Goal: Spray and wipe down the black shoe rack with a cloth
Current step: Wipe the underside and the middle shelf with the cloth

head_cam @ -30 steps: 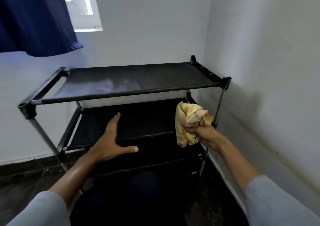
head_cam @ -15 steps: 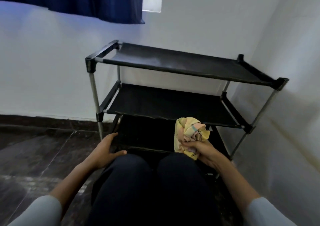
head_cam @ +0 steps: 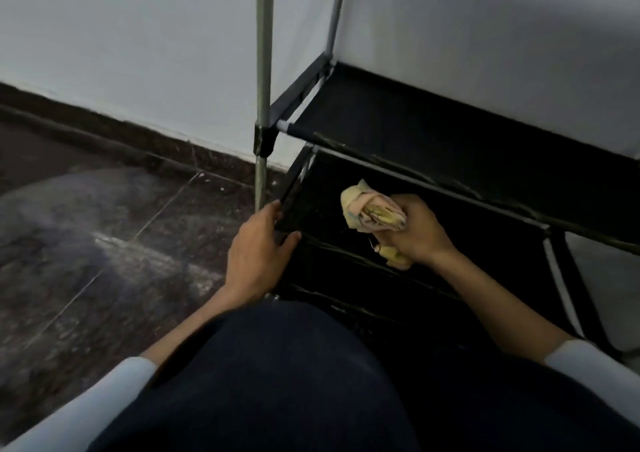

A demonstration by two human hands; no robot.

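Both hands low: left hand (head_cam: 258,257) grips shoe rack (head_cam: 398,129) edge.

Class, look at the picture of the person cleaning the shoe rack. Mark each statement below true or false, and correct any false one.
1. The right hand holds a bunched yellowish cloth. True.
2. The left hand holds a spray bottle. False: its grip is on the left front corner of a lower shelf of the black shoe rack; no bottle is in view.
3. The cloth is over a lower shelf, under a higher one. True.
4. Shoes stand on the shelves. False: the shelf parts in view carry no shoes.
5. The floor is dark, the wall pale. True.
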